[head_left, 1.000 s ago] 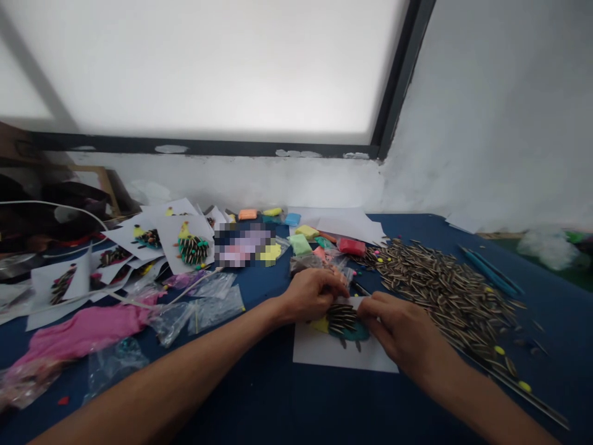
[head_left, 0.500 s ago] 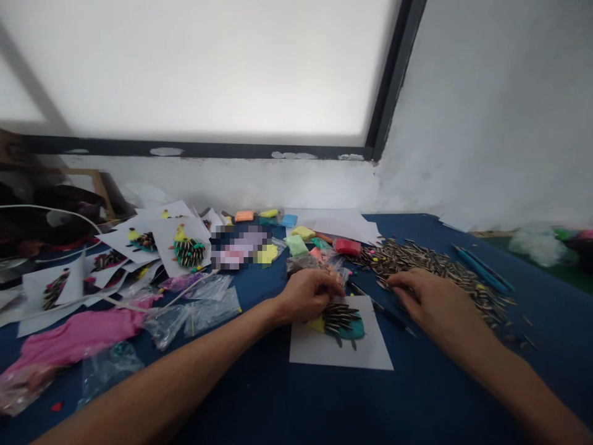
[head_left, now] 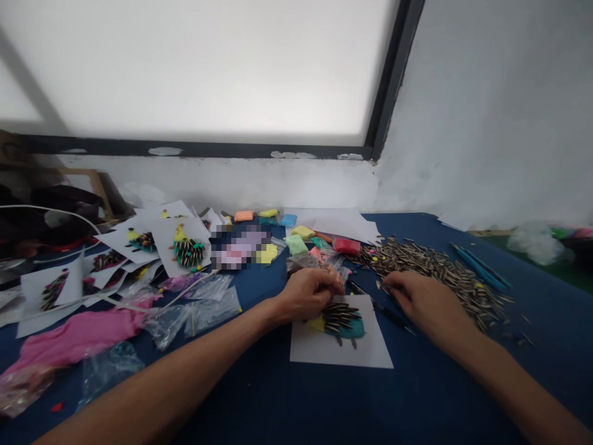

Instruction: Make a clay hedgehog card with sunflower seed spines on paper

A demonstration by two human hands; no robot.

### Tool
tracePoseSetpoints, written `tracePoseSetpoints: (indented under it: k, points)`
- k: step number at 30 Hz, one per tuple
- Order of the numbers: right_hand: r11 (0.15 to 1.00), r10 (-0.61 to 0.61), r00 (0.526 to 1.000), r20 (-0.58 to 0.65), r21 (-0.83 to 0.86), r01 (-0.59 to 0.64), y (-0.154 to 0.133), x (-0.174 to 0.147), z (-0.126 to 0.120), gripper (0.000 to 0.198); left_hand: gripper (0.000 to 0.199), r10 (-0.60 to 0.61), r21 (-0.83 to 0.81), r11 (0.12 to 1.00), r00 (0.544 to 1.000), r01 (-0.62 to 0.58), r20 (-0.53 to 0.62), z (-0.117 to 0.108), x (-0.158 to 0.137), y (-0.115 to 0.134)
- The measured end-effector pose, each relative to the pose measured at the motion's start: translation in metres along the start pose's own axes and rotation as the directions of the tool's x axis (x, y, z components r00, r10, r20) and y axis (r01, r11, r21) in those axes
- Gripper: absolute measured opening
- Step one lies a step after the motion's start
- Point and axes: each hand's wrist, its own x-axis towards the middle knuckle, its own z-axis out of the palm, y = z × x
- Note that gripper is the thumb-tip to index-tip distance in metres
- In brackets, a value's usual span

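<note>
A white paper (head_left: 319,353) lies in front of me, bearing a hedgehog-like figure of teal clay (head_left: 356,328) with a yellow head end (head_left: 317,323). Striped sunflower seeds (head_left: 340,315) stick out of its back like spines. My left hand (head_left: 310,293) is closed at the paper's upper left edge, over part of the figure; whatever its curled fingers pinch is hidden. At the near left edge of a loose sunflower seed pile (head_left: 430,262), my right hand (head_left: 424,300) has thumb and fingers drawn together. A pale seed (head_left: 378,285) lies by its fingertips. I cannot make out what it holds.
A black pen (head_left: 393,316) lies between my hands. Blue tweezers (head_left: 482,267) rest beyond the pile. Clay packs, including a red one (head_left: 347,246), sit behind the paper. Finished-looking seed pictures (head_left: 183,247), plastic bags (head_left: 213,309) and pink clay (head_left: 88,330) crowd the left.
My right hand has shifted slightly left, a little off the seed pile's edge. The left hand stays almost still at the figure.
</note>
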Motion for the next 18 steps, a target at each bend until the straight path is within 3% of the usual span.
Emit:
tracePoseSetpoints:
  k: [8, 18]
  points:
    - [0.987, 0.001, 0.997, -0.071, 0.162, 0.01, -0.01, -0.006, -0.009, 0.025, 0.041, 0.004, 0.007, 1.0, 1.0, -0.004, 0.009, -0.001, -0.001, 0.001]
    - [0.903, -0.14, 0.99, -0.031, 0.405, 0.141, -0.021, -0.013, -0.014, 0.02, 0.04, -0.013, 0.013, 1.0, 1.0, 0.012, 0.012, 0.0, -0.001, -0.001]
